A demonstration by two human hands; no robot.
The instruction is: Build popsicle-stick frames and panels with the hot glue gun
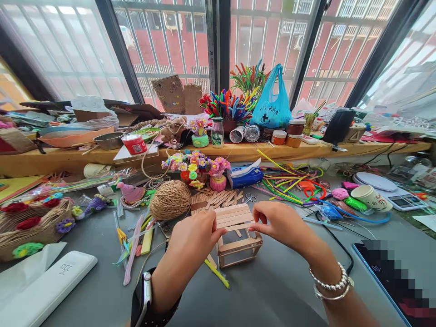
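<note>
Head view: left hand point(190, 238), right hand point(277, 222) pinching stick atop hollow stick box point(238, 240).

White cross and Chinese characters on blue plastic bag point(271, 106), unreadable elsewhere

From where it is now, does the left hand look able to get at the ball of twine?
Probably yes: the left hand pinches the stick box, and the ball of twine lies just beyond it with nothing between.
</note>
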